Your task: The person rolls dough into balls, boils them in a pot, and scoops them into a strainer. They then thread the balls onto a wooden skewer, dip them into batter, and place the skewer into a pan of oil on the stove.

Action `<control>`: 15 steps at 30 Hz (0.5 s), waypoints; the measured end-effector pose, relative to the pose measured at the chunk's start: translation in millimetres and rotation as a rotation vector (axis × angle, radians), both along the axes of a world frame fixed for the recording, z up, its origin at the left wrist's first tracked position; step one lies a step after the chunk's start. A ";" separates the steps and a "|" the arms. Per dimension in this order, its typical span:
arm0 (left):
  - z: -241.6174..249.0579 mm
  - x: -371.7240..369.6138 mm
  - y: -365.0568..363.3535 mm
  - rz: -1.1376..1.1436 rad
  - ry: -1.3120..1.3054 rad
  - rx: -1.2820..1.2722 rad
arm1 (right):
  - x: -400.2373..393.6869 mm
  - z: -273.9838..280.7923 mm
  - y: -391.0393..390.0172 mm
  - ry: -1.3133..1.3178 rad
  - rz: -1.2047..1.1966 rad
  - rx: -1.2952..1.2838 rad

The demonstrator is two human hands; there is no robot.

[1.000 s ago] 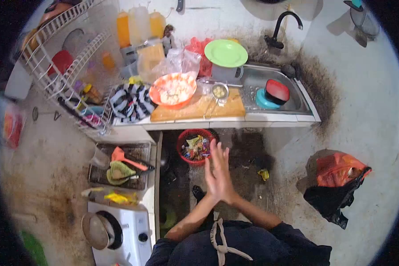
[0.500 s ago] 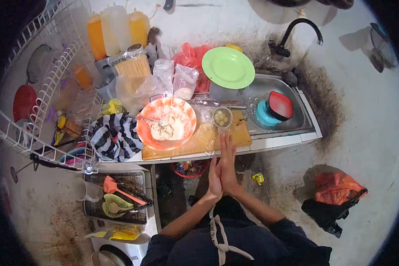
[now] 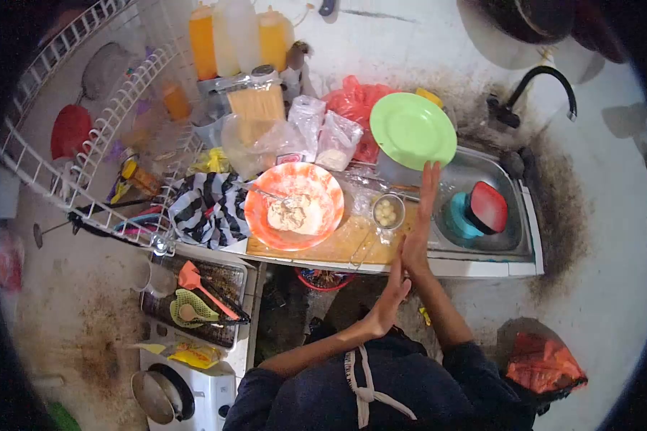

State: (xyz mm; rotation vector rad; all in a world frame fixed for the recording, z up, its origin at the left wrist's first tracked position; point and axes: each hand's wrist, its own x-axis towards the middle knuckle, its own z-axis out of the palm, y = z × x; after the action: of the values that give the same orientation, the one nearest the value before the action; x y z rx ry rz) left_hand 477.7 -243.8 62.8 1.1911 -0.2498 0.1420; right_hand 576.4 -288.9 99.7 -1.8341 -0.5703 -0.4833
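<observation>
My left hand [image 3: 389, 303] and my right hand [image 3: 420, 233] press together, the left fingers against the heel of the right palm. The right fingers are straight and point up toward the green plate [image 3: 413, 129]. Between the palms, whether anything lies there is hidden. Left of the hands, an orange-and-white bowl [image 3: 329, 230] holds a pale floury mix and a spoon. A small strainer [image 3: 389, 212] with several pale round balls rests on the wooden board [image 3: 277, 248], close beside my right hand.
At the right is a metal sink [image 3: 514, 188] with a red bowl [image 3: 488, 207] and a black faucet [image 3: 543, 75]. Plastic bags and bottles [image 3: 203, 43] stand behind the bowl. A white wire rack [image 3: 97, 144], a tray of utensils [image 3: 226, 280] and a stove [image 3: 212, 391] are on the left.
The view has shifted and turned. My right hand has slid forward along my left, so its fingers reach further up past the strainer; the palms were more evenly matched before.
</observation>
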 end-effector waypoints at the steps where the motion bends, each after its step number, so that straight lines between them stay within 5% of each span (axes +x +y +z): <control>1: -3.1 1.1 2.3 0.004 -0.031 -0.001 | -1.3 -2.4 5.6 -0.013 0.061 0.008; 4: 7.3 19.7 26.1 0.092 -0.117 -0.088 | -16.2 -11.0 23.8 -0.060 0.328 0.021; 7: 48.0 50.7 86.4 0.223 -0.191 -0.214 | -66.6 16.5 65.9 0.278 0.531 0.221; 9: 61.5 56.8 110.2 0.302 -0.236 -0.292 | -61.9 1.4 74.2 -0.054 0.759 0.117; 15: 55.3 49.9 118.6 0.462 -0.115 -0.298 | 35.3 38.2 145.4 -0.288 0.649 -0.186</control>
State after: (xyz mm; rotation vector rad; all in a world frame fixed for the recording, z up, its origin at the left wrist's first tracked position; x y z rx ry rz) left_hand 527.6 -125.2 118.2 0.9272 -0.0459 0.6314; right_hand 611.7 -143.6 137.9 -1.6337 -1.3863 -0.2532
